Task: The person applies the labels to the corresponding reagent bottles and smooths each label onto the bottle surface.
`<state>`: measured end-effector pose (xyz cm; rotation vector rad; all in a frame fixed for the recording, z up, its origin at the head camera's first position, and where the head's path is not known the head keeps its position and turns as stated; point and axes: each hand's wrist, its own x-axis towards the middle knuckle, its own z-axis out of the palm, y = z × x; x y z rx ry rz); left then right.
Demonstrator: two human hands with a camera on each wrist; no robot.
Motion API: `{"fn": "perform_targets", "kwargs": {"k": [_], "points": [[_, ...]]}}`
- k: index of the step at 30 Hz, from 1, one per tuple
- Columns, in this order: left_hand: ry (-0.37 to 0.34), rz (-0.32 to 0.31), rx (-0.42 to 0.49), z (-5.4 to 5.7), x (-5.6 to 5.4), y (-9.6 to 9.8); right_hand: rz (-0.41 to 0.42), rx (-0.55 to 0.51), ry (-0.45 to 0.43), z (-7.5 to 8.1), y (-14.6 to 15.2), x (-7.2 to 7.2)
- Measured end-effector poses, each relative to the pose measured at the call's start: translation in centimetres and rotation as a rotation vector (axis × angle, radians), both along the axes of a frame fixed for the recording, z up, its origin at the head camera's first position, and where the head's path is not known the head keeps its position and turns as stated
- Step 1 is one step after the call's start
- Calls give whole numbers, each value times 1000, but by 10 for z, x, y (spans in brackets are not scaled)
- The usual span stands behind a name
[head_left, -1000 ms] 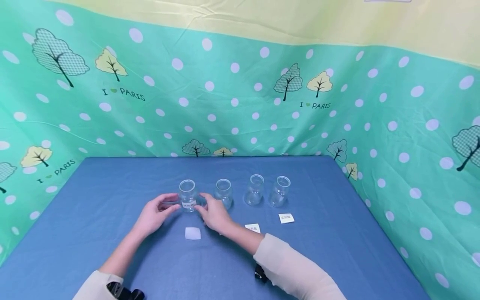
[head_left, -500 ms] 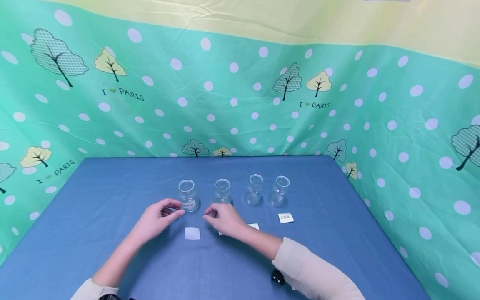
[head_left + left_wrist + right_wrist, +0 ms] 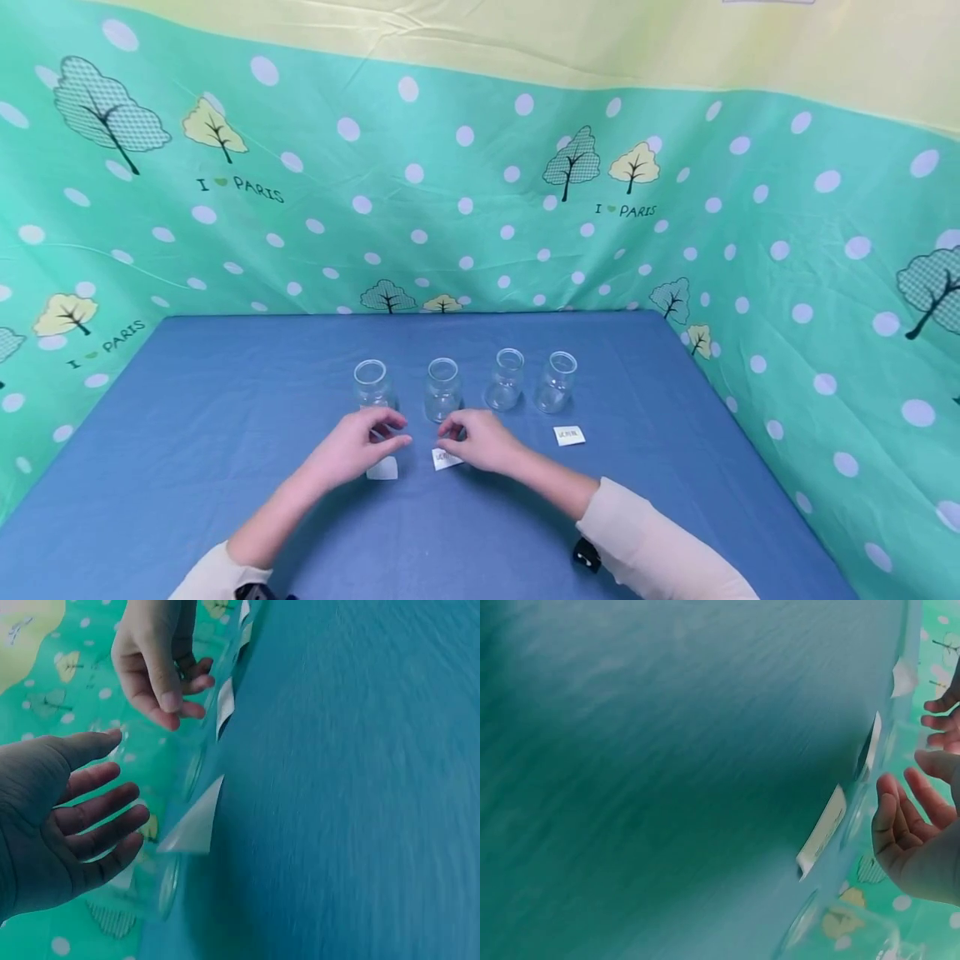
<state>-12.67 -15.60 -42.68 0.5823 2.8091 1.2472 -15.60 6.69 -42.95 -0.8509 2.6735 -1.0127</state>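
My left hand [image 3: 363, 443] hovers in front of the leftmost clear glass jar [image 3: 372, 382], fingers spread and relaxed, holding nothing. It partly covers that jar and a blank white paper slip [image 3: 382, 469]. My right hand [image 3: 483, 442] is beside a small paper label [image 3: 447, 459] with writing, in front of the second jar [image 3: 442, 387]. Its fingers are loosely bent, with nothing seen between them. In the left wrist view, the right fingertips [image 3: 171, 703] appear apart from the nearby label [image 3: 225, 707]. Another written label [image 3: 823, 832] shows in the right wrist view.
Two more glass jars stand upright to the right, the third [image 3: 506, 379] and the fourth [image 3: 557, 383]. A written label [image 3: 569, 436] lies before the fourth. Blue cloth [image 3: 420, 542] covers the table. A green dotted curtain [image 3: 465, 233] hangs behind.
Both hands have come away from the leftmost jar, which stays standing. My left hand has shifted right and nearer; my right hand has moved right, uncovering the second jar and the label before it.
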Motion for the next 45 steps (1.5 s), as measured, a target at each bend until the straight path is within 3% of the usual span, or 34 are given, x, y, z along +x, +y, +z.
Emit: {"fn": "perform_targets", "kwargs": {"k": [7,13,22,35,40,45], "points": [[28,-85,-76,-8,-3,18,35,81,45,-5,16,-6],[33,-83,-134,-12,-4,31,81,204,133,-6,25,-5],[106,-109,-197,-19,-6,42,89,289,126,-9,28,-5],[107,-54,-287,-23,-6,48,95,311,114,-9,25,-6],[110,-52,-272,-25,-8,48,92,291,114,-7,26,-4],[90,-61,-202,-26,-9,46,89,248,125,-6,29,-3]]}}
